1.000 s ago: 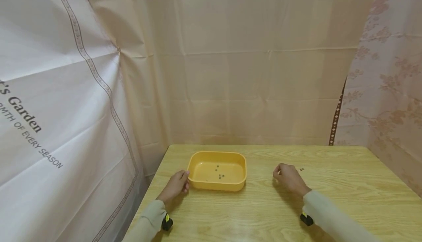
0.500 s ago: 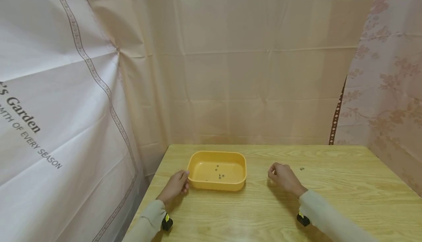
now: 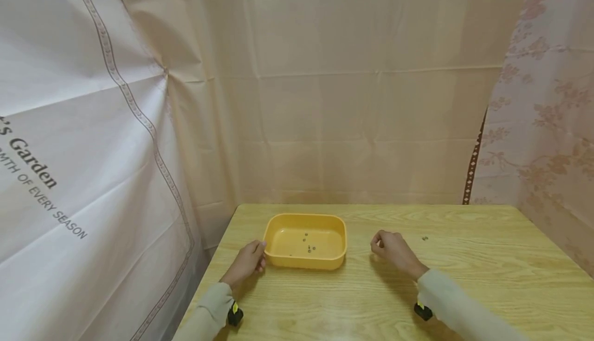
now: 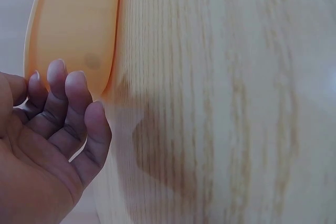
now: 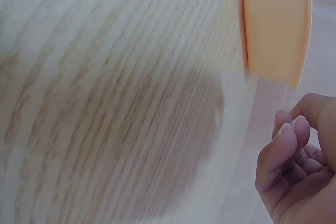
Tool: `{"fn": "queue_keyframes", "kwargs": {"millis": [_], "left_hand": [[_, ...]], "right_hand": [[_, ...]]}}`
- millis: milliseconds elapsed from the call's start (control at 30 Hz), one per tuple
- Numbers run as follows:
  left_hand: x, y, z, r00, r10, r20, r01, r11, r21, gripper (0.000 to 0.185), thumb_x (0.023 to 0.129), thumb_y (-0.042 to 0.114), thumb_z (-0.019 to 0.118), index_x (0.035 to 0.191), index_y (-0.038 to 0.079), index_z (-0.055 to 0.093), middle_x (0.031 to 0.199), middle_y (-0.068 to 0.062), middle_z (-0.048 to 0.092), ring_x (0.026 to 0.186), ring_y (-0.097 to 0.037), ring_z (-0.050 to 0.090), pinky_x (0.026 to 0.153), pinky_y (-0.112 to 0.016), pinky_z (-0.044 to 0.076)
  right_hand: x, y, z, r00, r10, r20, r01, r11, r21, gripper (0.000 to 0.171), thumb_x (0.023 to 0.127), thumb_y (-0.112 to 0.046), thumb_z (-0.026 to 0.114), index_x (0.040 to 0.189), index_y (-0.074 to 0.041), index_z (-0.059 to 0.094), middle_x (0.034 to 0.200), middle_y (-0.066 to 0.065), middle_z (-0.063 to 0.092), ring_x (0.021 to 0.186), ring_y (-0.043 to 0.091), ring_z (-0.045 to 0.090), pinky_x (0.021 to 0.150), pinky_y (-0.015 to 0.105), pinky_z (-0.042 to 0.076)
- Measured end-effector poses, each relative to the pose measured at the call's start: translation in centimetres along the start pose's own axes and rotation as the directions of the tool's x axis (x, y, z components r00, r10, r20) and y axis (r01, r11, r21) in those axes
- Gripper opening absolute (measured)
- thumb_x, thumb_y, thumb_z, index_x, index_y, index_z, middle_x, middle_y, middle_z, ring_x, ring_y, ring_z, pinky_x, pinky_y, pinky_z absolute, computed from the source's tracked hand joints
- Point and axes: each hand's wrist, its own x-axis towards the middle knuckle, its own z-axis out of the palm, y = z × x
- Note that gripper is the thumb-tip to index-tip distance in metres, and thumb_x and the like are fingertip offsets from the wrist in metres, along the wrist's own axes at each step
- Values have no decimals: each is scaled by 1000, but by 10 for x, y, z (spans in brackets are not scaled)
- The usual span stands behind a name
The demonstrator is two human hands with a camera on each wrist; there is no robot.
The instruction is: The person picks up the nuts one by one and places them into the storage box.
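A yellow rectangular plastic tray (image 3: 306,262) rests on the table, and several tiny grey pieces that look like metal nuts (image 3: 309,250) lie on its floor. My left hand (image 3: 246,263) grips the tray's left end with thumb and index finger at the rim; its other fingers are loosely bent in the left wrist view. Right of the tray, apart from it, my right hand (image 3: 394,250) is over the table with its fingers curled and the thumb and index tips together. I cannot tell whether a small piece is between them. More tiny pieces (image 3: 425,238) lie on the table beyond that hand.
The wood-grain table (image 3: 362,299) has its far edge against a hanging beige cloth (image 3: 325,124). A white printed cloth (image 3: 93,176) hangs on the left, and a flowered one (image 3: 547,124) on the right. Each wrist carries a small black camera (image 3: 423,311).
My right hand has moved a little left, away from the loose pieces and nearer the tray, its fingers curled throughout. The left hand and the tray have stayed in place.
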Motion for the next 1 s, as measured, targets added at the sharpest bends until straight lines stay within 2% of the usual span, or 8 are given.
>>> {"fn": "queue_keyframes", "kwargs": {"millis": [633,1000], "left_hand": [[0,1,1,1000,4,2,-4,1000,6,35,114,30,41,100,1,54,77,-7,57,65,-13,53,57,-24,49],[-3,5,0,1000,1,1,-1,1000,-2,35,114,30,40,100,0,55,78,-9,58,65,-14,52,58,-24,49]], "right_hand": [[7,-15,12,998,-65,-4,65,996,-59,7,100,-6,61,96,-4,66,68,-2,60,51,5,44,47,21,39],[9,-23,21,988,-154,13,154,987,-35,6,100,-9,65,96,-4,65,64,-8,50,52,2,39,47,20,35]]}}
